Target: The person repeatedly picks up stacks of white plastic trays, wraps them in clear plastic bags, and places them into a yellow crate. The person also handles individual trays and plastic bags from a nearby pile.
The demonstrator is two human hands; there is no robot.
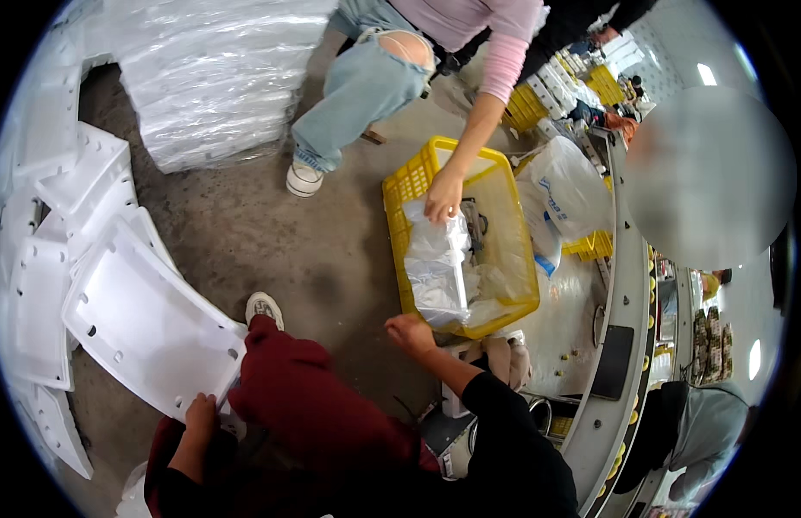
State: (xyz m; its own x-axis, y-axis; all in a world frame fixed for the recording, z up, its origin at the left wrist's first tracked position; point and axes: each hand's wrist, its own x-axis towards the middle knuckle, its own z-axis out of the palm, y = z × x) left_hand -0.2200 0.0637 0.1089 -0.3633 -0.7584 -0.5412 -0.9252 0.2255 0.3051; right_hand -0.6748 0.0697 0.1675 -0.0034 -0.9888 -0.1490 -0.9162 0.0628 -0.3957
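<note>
My left hand (pixel 201 412) grips the near rim of a white foam box (pixel 157 304), which is tilted with its hollow side up beside my left leg. My right hand (pixel 411 334) has its fingers curled close to the near corner of a yellow plastic crate (pixel 395 243). Whether anything small is inside those fingers is hidden. Thin clear plastic bags or liners (pixel 432 278) lie in the crate. Across from me, another person's hand (pixel 444 194) reaches into it and touches the plastic.
More white foam boxes (pixel 41 311) lie piled at the left. A tall film-wrapped stack (pixel 212 78) stands behind. On the right runs a conveyor (pixel 585 414) with round fruit and a dark phone-like slab (pixel 613 362) on its edge. A stuffed white plastic bag (pixel 572 188) sits beyond the crate.
</note>
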